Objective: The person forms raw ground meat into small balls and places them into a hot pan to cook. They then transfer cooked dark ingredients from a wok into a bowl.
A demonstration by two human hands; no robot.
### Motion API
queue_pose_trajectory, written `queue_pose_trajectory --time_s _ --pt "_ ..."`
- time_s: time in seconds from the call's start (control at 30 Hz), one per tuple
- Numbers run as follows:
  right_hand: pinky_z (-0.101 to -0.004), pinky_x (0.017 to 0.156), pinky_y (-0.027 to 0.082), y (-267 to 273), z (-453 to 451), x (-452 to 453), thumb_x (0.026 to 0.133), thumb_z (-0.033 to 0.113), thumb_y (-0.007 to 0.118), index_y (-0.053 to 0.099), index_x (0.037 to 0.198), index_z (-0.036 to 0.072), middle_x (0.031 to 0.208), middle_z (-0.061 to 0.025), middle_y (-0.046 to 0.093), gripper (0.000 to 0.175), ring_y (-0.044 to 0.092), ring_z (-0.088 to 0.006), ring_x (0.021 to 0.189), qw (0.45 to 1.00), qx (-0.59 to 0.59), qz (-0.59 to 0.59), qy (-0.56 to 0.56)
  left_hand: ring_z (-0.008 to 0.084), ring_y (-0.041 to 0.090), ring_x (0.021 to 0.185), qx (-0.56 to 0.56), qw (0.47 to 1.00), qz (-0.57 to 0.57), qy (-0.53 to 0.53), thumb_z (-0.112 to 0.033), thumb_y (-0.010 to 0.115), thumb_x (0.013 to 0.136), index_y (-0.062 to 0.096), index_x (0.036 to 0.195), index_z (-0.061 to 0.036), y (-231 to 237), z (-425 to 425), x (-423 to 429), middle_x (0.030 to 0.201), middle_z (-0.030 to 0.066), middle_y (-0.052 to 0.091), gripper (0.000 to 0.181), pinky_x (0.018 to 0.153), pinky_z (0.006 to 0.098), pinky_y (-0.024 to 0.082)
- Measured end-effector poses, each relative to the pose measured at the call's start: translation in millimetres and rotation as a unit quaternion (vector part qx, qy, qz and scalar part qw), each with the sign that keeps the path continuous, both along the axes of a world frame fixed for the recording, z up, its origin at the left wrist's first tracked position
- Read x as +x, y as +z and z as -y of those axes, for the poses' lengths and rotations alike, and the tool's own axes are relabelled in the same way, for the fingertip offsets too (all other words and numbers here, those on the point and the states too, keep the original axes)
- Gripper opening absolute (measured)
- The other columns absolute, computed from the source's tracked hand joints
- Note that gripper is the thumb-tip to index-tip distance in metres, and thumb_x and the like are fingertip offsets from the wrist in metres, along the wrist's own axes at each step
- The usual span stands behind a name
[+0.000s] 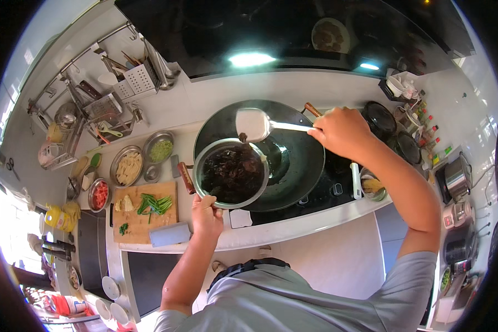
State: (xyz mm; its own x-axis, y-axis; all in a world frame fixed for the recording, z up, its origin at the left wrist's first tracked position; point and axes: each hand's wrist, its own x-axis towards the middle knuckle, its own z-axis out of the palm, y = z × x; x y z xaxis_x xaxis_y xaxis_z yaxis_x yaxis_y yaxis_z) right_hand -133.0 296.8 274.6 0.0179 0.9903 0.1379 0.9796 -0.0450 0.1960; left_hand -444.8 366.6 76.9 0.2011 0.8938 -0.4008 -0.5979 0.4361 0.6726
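Note:
My left hand (208, 216) grips the near rim of a round metal bowl (196, 166), held over the left side of a large dark wok (303, 166). Dark brown, wet-looking food (232, 174), too unclear to name, fills much of the bowl. Above the wok's far part, my right hand (342, 130) is closed around the handle of a metal wok spatula (253, 124). A small dark piece of food clings to the blade's lower edge, just over the bowl's far rim. Shiny liquid (280, 162) lies in the wok's bottom.
Left of the wok, a wooden cutting board (128, 230) carries cut greens (154, 205) and a cleaver (170, 234). Bowls of pale strips (127, 167), shredded greens (161, 151) and red pieces (99, 194) stand beyond. A range hood (274, 33) overhangs the back.

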Motion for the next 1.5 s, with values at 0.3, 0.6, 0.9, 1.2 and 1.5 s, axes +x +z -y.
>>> queue_pose_trajectory --time_s 0.3,0.6,0.9,1.2,1.5 --pt "-0.0354 0.049 0.052 -89 -52 81 0.087 0.022 0.066 0.075 0.090 0.001 0.061 -0.0100 0.066 0.023 0.061 -0.0180 0.047 0.916 -0.235 -0.308 -0.103 0.0066 0.046 0.049 0.048 0.996 0.008 0.070 0.008 0.052 0.080 0.059 0.107 -0.0135 -1 1 -88 0.088 -0.0020 0.061 0.035 0.034 0.0180 0.032" --pt "-0.0332 0.048 0.051 -180 -79 49 0.090 0.026 0.065 0.074 0.086 0.000 0.063 -0.0115 0.066 0.029 0.061 -0.0193 0.047 0.862 -0.334 -0.374 -0.076 0.0084 0.045 0.043 0.040 0.980 -0.008 0.192 0.007 0.049 0.083 0.056 0.112 -0.0086 20 38 -137 0.095 0.0025 0.064 0.034 0.033 0.0180 0.033" --pt "-0.0466 0.063 0.050 -269 -137 -2 0.088 0.037 0.067 0.072 0.075 0.001 0.068 -0.0204 0.066 0.038 0.064 -0.0389 0.062 0.882 -0.011 -0.461 -0.098 0.0069 0.043 0.045 0.015 0.980 -0.020 0.198 0.008 0.050 0.082 0.057 0.113 -0.0107 17 54 -132 0.086 0.0000 0.062 0.037 0.035 0.0180 0.032" --pt "-0.0400 0.065 0.053 -148 -114 50 0.087 0.037 0.067 0.075 0.080 0.004 0.068 -0.0180 0.067 0.035 0.068 -0.0287 0.064 0.936 -0.040 -0.344 -0.066 0.0071 0.048 0.052 0.016 0.992 -0.009 0.123 0.008 0.051 0.081 0.057 0.100 -0.0130 26 35 -91 0.087 -0.0014 0.062 0.029 0.037 0.0192 0.034" --pt "-0.0322 0.067 0.051 9 -38 23 0.079 0.022 0.080 0.076 0.092 -0.001 0.074 -0.0146 0.071 0.027 0.067 -0.0205 0.068 0.956 -0.051 -0.287 -0.010 0.0069 0.047 0.056 0.005 0.999 -0.015 0.034 0.008 0.050 0.082 0.057 0.102 -0.0110 19 3 -12 0.082 -0.0013 0.057 0.029 0.039 0.0207 0.032"
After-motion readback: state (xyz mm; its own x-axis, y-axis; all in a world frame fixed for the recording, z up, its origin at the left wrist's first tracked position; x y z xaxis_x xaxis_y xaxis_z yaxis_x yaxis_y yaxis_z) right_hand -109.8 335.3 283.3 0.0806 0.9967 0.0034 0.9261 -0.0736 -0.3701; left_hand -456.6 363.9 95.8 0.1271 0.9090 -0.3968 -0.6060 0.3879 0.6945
